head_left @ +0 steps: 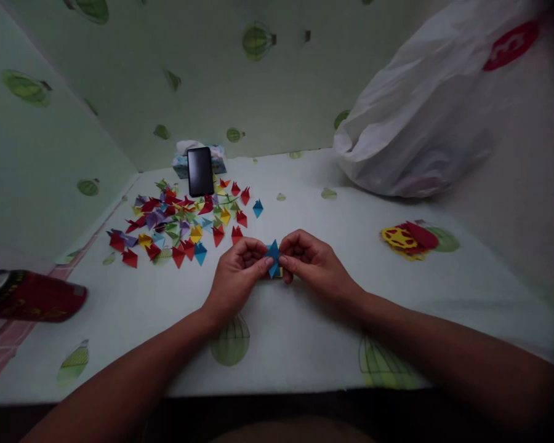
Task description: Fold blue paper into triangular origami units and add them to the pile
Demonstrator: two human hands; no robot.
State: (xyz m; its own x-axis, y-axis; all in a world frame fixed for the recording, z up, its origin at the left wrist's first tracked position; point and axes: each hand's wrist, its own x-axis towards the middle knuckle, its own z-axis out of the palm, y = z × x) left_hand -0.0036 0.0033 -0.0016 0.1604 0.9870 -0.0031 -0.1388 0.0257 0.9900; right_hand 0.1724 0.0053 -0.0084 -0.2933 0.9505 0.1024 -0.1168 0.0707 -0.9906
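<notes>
My left hand and my right hand meet at the middle of the table, both pinching a small folded blue paper piece between thumbs and fingertips. Under the hands lies a small stack of coloured paper, mostly hidden. Behind and to the left spreads a pile of several folded paper triangles in red, yellow, blue, purple and green.
A black phone leans on a tissue box at the back. A large white plastic bag fills the back right. A red and yellow paper item lies right. A red can lies at the left edge.
</notes>
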